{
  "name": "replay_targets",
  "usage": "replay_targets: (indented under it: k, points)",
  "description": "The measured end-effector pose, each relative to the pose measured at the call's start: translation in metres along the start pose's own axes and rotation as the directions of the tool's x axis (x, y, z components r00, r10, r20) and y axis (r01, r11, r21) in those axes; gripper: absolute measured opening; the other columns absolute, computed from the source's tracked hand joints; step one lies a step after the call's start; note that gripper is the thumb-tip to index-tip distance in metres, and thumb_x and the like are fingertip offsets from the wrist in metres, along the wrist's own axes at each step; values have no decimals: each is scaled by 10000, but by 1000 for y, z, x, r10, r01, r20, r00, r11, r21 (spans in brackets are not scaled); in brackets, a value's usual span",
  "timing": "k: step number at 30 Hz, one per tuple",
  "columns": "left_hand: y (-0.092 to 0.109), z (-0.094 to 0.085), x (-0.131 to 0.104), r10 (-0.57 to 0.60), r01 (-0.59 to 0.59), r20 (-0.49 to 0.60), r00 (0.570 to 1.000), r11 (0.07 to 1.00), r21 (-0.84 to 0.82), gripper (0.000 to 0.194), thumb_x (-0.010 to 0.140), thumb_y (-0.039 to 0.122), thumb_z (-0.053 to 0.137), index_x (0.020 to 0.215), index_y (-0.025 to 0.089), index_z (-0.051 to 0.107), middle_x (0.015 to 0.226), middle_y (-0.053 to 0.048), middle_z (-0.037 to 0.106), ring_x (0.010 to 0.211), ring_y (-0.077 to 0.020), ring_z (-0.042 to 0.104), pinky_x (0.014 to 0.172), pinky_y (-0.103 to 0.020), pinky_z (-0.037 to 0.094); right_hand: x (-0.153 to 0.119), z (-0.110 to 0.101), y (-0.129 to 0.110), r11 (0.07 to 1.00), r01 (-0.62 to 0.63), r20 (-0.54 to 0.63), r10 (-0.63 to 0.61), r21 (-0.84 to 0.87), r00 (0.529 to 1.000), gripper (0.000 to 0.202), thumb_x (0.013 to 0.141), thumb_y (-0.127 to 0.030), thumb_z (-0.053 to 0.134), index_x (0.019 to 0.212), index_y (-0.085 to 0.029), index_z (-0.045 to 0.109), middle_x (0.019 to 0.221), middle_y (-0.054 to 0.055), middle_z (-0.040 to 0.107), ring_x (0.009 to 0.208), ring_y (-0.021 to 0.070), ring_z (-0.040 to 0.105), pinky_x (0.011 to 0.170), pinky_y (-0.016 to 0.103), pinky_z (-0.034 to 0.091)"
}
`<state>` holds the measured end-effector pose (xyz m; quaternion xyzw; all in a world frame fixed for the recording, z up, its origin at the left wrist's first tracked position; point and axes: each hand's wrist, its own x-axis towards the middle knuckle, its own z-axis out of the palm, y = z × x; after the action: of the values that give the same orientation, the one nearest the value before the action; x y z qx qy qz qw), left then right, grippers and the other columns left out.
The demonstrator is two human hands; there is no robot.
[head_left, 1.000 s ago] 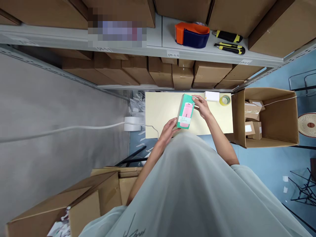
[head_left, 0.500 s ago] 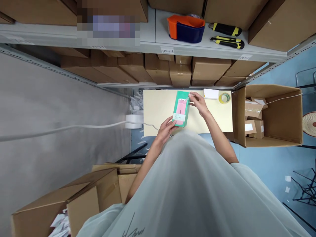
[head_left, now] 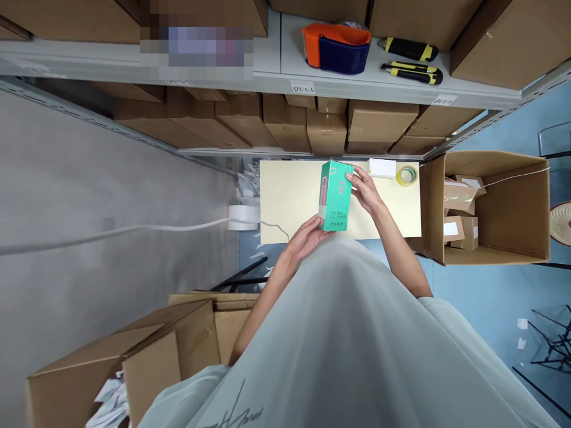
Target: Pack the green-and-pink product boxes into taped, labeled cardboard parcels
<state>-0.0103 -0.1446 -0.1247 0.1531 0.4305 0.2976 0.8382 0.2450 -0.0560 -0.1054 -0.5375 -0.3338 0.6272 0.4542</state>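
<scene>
A green product box (head_left: 338, 199) with printed text and symbols is held upright over the cream tabletop (head_left: 289, 196), one side face turned toward me. Its pink-pictured front shows only as a narrow strip at the left. My left hand (head_left: 307, 238) grips the lower left corner, thumb on the box and fingers underneath. At the upper right edge, my right hand (head_left: 363, 189) is closed on the box with thumb in front and fingers behind. Right of it on the table are a small white box (head_left: 382, 167) and a roll of tape (head_left: 407, 175).
Above the table runs a grey shelf (head_left: 267, 65) with cardboard boxes, an orange-and-blue tape dispenser (head_left: 336, 50) and two utility knives (head_left: 411, 62). A large open carton (head_left: 513, 208) holding small parcels stands right. Another open carton (head_left: 151, 368) is lower left. A white cable (head_left: 178, 228) crosses the left side.
The green box has been turned in my hands, so its pink front swings left and a printed side face shows. Both hands have shifted slightly and still hold it.
</scene>
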Motion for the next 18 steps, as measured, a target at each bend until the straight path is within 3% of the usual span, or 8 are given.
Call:
replay_targets:
  k: [3,8,13,18]
  points:
    - [3,3,1,87,-82,-44,995,990,118,649,842,466,976,1400,245,730,1386,-125,802,1316,-321,773,1156,-533,634,3,-2,5,999,7,-82,-10,-40,997,741,729,-783,925,1282,-333,722,1229,70,812,1258,300,738,1082,497,613]
    - [4,7,5,167,-143,-75,983,957,253,721,773,492,1022,1380,241,724,1386,-134,795,1304,-315,771,1172,-514,612,3,-4,13,997,18,-159,-30,-72,987,762,708,-786,934,1273,-317,733,1178,67,807,1191,279,745,1065,491,623]
    - [0,5,5,150,-125,-86,985,962,244,828,711,498,1059,1416,235,712,1316,-133,829,1251,-312,796,1168,-498,604,0,-4,14,993,40,-136,-55,-111,989,752,724,-793,924,1277,-313,754,1188,81,795,1163,281,739,1018,460,641]
    - [-1,1,3,132,-107,-110,985,971,213,817,689,471,1071,1394,239,730,1277,-115,847,1215,-305,809,1146,-483,617,-3,-2,13,991,43,-126,-59,-124,990,766,723,-804,929,1280,-305,761,1149,71,779,1076,259,736,1010,452,646]
